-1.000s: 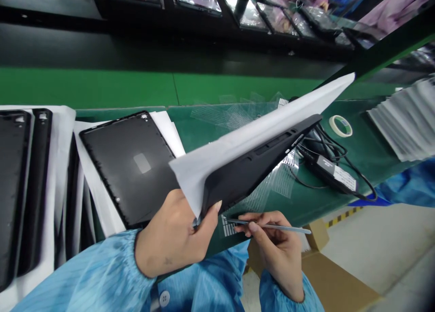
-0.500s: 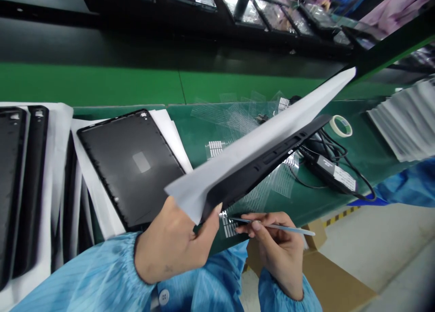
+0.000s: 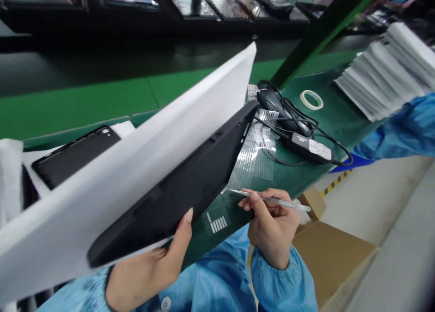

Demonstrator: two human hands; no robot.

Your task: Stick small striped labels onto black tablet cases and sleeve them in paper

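Note:
My left hand [image 3: 152, 271] grips a black plastic cover [image 3: 183, 180] by its lower edge, thumb on the face and fingers hidden behind. A white foam sheet [image 3: 136, 153] lies against the back of the cover; both are tilted up on edge. My right hand [image 3: 273, 219] is closed around metal tweezers [image 3: 278, 202], which point left. A tiny pale strip seems to be at their tips, close to the cover's right edge. Below the tips lies a clear sheet of white label strips [image 3: 217, 223] on the green table.
Used clear label sheets [image 3: 251, 162] lie behind the cover. A black scanner [image 3: 272, 99], a cabled black box [image 3: 309, 148] and a tape roll [image 3: 311, 99] sit further right. Another black cover [image 3: 78, 153] is at left. A co-worker's blue sleeve [image 3: 397, 130] reaches toward stacked white sheets [image 3: 390, 71].
The cover and foam sheet have swung left and down, turning the dark face more toward me. The tweezers have risen slightly off the label sheet. My view has shifted right.

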